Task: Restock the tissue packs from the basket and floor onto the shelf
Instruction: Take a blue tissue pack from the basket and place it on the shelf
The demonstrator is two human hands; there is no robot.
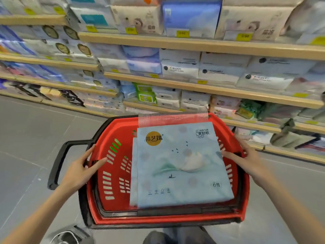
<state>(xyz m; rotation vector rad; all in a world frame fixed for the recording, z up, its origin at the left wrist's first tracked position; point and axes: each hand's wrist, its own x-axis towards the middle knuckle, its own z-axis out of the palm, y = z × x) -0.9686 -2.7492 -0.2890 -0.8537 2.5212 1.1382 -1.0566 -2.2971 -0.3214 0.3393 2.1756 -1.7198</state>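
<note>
The red basket (112, 173) is near, with a pale blue tissue pack (179, 164) lying inside. The left hand (82, 168) grips the left rim; the right hand (244, 157), fingers spread, touches the pack's right edge. The step looks like unloading: next, lift the pack toward the far shelf (202, 87).

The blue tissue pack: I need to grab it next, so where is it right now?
In the head view the blue tissue pack lies inside the red basket, toward its right side, between the left hand and the right hand, below the shelves.
</note>
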